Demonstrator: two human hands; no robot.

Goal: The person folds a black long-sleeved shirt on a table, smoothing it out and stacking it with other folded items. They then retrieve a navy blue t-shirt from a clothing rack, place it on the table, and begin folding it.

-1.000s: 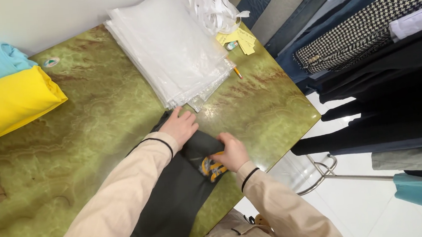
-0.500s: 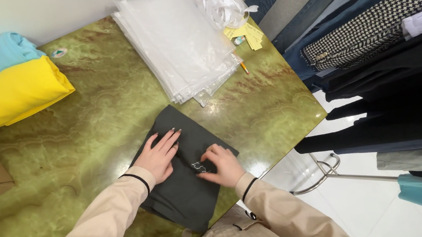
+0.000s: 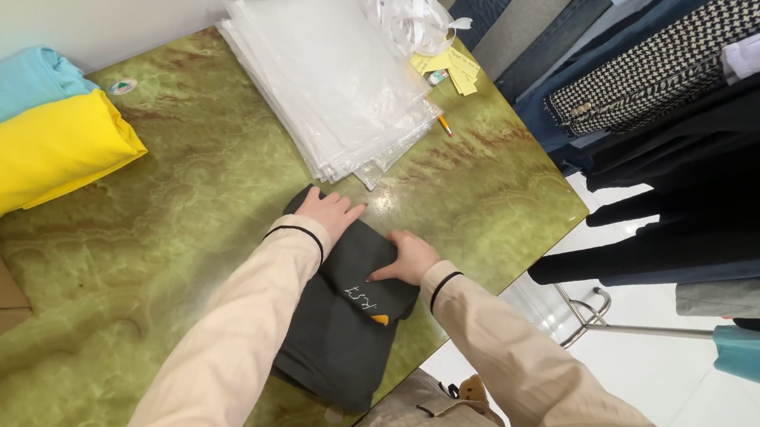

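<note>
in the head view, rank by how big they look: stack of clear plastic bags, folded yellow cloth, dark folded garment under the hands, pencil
1. stack of clear plastic bags
2. dark folded garment and folded yellow cloth: look alike in size; the garment is partly hidden by the arms and nearer the camera, so unranked
3. pencil

Noted dark charcoal folded garment with small white and orange marks. Green marbled table, brown-veined. Yellow fabric bundle beside light blue bundle. Clear plastic bags. Black-and-white houndstooth coat. Beige sleeves, black-trimmed cuffs.
</note>
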